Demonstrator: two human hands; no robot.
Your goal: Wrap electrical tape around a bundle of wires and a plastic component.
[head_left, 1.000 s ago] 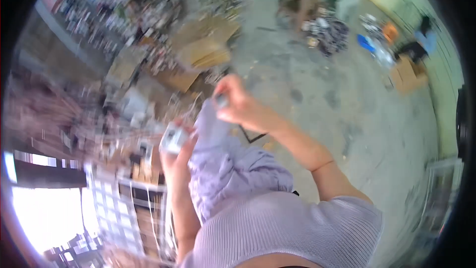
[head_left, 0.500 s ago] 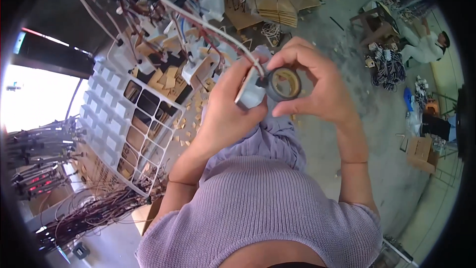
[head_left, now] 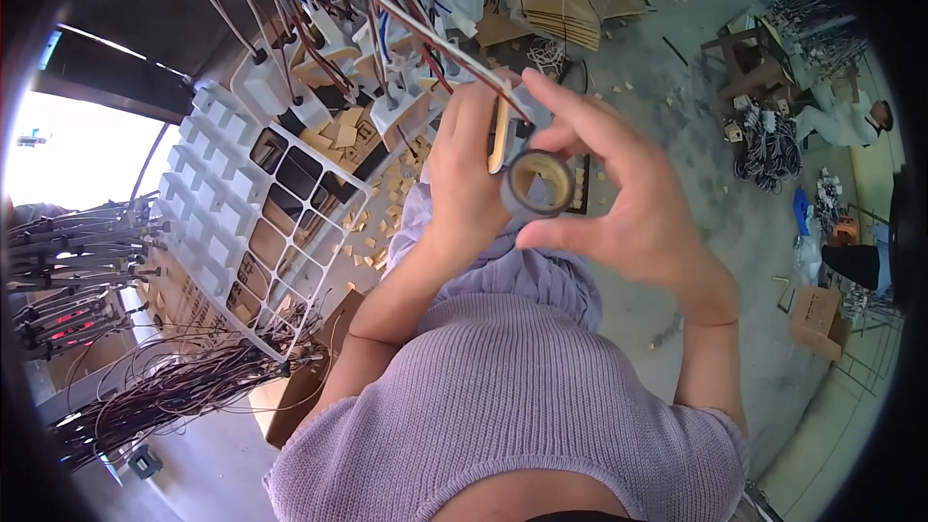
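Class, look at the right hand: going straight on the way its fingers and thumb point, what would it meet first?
Probably the tape roll, seen between the thumb and fingers of the right hand; the left hand appears beyond it. Depth is unclear.

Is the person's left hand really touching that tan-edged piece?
Touching. The head view shows the left hand closed along the tan-edged piece, with no gap between them.

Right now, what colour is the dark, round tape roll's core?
The core looks yellowish tan; head view shows it.
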